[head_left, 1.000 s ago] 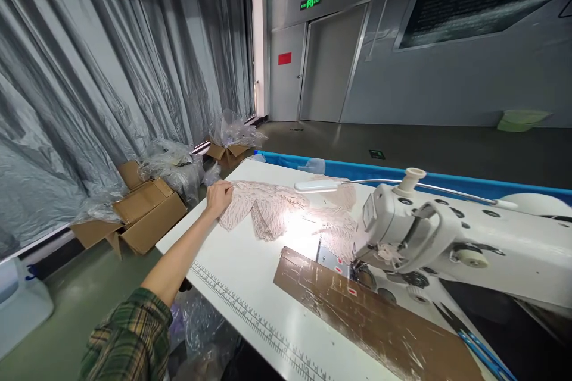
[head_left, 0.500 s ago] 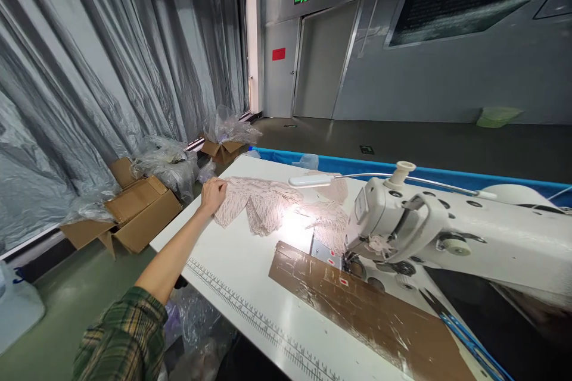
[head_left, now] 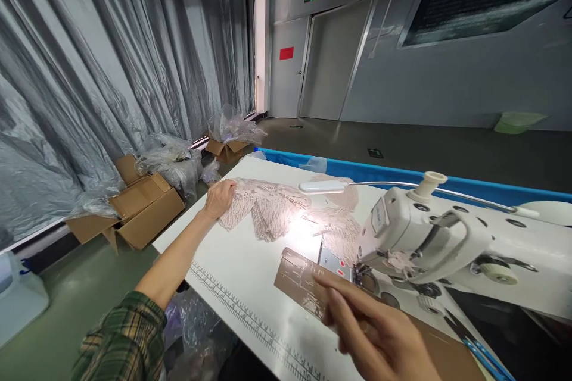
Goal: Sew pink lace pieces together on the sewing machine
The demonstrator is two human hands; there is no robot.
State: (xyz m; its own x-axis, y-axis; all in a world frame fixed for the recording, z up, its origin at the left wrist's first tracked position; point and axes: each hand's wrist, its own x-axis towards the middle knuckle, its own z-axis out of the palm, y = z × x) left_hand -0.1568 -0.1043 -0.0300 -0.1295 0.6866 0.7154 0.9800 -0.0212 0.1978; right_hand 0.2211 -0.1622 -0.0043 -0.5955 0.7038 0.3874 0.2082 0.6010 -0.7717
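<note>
My left hand (head_left: 220,199) is closed on the left end of the pale pink lace (head_left: 270,202), which lies in scalloped folds across the white tabletop. The lace runs right, under the bright light, to the needle area of the white sewing machine (head_left: 415,232). Lower right, my right hand (head_left: 379,333) hovers over or rests on the brown tape-covered board (head_left: 297,283); contact is unclear. Its index finger points left toward the board's end, thumb apart, and nothing shows between the fingers. Part of the board is hidden behind this hand.
A white lamp (head_left: 322,187) on a bendable stem hangs over the lace. Blue-handled scissors (head_left: 485,357) lie at the right, and a printed ruler (head_left: 241,309) follows the table's near edge. Cardboard boxes (head_left: 149,208) with plastic stand on the floor at left.
My right hand has entered from the lower right, over the brown board. My left hand keeps its hold on the lace. The view has shifted slightly left.
</note>
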